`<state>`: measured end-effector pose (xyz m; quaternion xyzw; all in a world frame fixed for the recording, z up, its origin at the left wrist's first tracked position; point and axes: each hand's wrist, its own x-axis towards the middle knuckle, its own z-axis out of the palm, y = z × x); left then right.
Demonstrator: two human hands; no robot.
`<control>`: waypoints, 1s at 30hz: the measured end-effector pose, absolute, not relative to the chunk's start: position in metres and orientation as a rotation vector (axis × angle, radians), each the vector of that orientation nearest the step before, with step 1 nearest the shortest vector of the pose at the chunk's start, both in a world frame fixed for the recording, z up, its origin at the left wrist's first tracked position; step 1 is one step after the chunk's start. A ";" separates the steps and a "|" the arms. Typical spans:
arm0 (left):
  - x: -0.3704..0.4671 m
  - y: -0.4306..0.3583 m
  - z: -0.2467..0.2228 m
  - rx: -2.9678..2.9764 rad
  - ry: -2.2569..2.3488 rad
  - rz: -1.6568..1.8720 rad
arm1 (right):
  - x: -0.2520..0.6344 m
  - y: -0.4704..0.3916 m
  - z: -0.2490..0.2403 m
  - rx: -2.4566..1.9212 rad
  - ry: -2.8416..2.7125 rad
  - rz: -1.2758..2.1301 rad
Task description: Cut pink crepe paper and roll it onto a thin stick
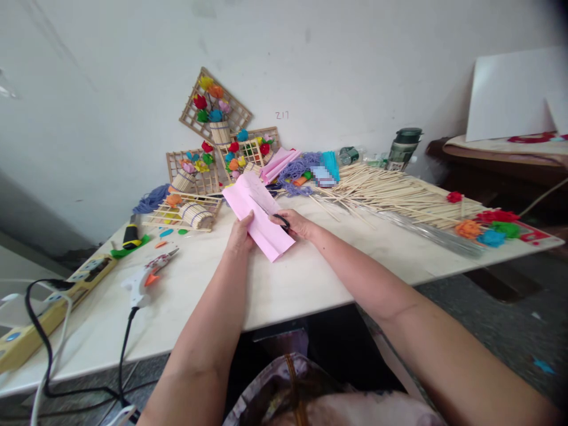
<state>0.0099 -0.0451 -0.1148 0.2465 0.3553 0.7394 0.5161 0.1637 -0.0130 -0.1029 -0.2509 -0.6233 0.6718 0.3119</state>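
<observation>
Paper [260, 222], pink, held just above the near half of the table [306, 290], roughly mid-width; long axis slanted, far end toward the wall [337, 77]. Left hand [241, 234]: grasping the sheet by its left edge, thumb on the upper face, fingers mostly hidden beneath. Right hand [296, 225]: fingers curled round the black handles of the scissors [283, 223], at the sheet's right side; blades directed away from the body, lying along the paper. Cannot tell from where I stand how far the blades are parted. Left side of table: glue gun [141, 284], white with orange trigger, nozzle pointing away, black cord running off the near edge; power strip [95, 275] along the left edge; knife [131, 235], yellow and black, just beyond the strip. Behind the left hand: a lattice [155, 220] lying with a small stick basket [196, 216] on it; further lattices with coloured flowers lean at the wall, the topmost panel [239, 115] tilted. Purple yarn [302, 167] beyond the paper, next to a folded pink stack [279, 164]. Right side: many loose sticks [390, 192], spread wide; flask [404, 148] upright behind them; orange flower [468, 229] and blue flower [491, 238] near the right end, side by side.
</observation>
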 end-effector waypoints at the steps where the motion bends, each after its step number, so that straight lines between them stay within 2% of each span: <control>1: 0.010 -0.045 -0.115 0.596 0.851 1.773 | 0.163 -0.013 -0.103 -0.656 -1.637 1.781; 10: 0.010 -0.045 -0.115 0.596 0.831 1.769 | 0.160 -0.014 -0.105 -0.594 -1.545 1.844; 22: 0.009 -0.044 -0.115 0.577 0.836 1.783 | 0.157 -0.014 -0.103 -0.627 -1.592 1.719; 30: 0.006 -0.049 -0.108 0.484 0.826 1.737 | 0.159 -0.022 -0.094 -0.679 -1.605 1.756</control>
